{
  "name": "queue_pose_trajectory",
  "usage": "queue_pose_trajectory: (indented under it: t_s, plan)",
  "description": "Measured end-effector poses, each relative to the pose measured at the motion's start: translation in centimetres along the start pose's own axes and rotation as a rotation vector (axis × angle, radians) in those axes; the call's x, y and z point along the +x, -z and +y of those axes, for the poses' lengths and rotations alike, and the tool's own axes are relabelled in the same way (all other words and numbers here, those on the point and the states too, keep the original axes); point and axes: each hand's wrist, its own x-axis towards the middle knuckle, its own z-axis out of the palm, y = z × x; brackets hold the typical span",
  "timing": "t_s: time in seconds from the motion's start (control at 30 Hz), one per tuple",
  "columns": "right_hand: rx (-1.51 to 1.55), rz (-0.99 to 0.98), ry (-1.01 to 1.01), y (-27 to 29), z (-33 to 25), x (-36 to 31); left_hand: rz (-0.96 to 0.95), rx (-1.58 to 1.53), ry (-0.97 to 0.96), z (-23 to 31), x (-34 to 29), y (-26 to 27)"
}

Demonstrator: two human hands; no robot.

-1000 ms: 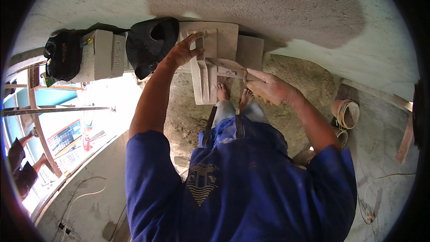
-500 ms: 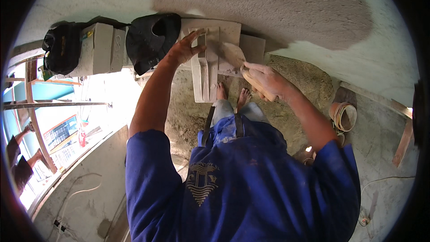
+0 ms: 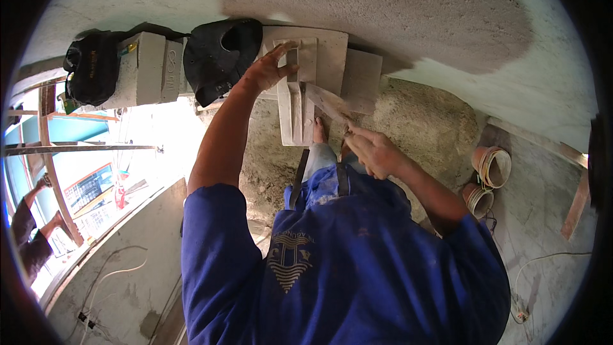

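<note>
My left hand (image 3: 269, 71) is closed round the handle of a long pale plastering float (image 3: 295, 129), whose ribbed back faces up. Its far end lies over a light-coloured block (image 3: 332, 57). My right hand (image 3: 375, 152) grips a trowel (image 3: 327, 102) by its handle, most of which the fingers hide. The trowel's grey, mortar-smeared blade points up and left, its tip at the float's right edge; whether they touch I cannot tell.
A black cap (image 3: 220, 57) and a black bag-like item (image 3: 94, 73) rest on pale blocks (image 3: 143, 67) along the wall. Darker plaster (image 3: 383, 6) covers part of that wall. Buckets (image 3: 491, 165) stand at right. Another person's arm (image 3: 41, 227) shows at far left.
My right hand and the trowel have moved down and slightly left, toward my body. The float stays in my left hand, almost where it was.
</note>
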Motion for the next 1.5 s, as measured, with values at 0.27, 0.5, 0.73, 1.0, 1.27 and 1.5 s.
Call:
queue_pose_trajectory:
  t_s: [0.27, 0.5, 0.73, 1.0, 1.27, 1.5]
  plan:
    - [0.231, 0.0, -0.415, -0.2, -2.8, -2.3, 0.005, 0.013, 0.03, 0.0, 0.0, 0.0]
    - [0.41, -0.008, -0.63, 0.4, -7.0, -3.8, -0.002, 0.063, 0.084, 0.5, 0.0, 0.0]
    - [0.351, 0.052, -0.666, -1.9, -7.6, -3.4, 0.215, 0.158, 0.029, 0.3, -0.4, -1.6]
    - [0.089, 0.031, -0.482, -3.5, -6.5, -3.2, 0.171, 0.15, 0.142, 0.8, -0.4, -1.7]
    - [-0.074, 0.083, -0.308, -3.9, -4.6, -3.3, 0.21, 0.154, 0.121, 0.2, -0.4, -1.8]
    - [0.399, 0.166, -0.484, -3.8, -4.8, -3.3, 0.239, 0.026, 0.076, 0.2, -0.4, -2.0]
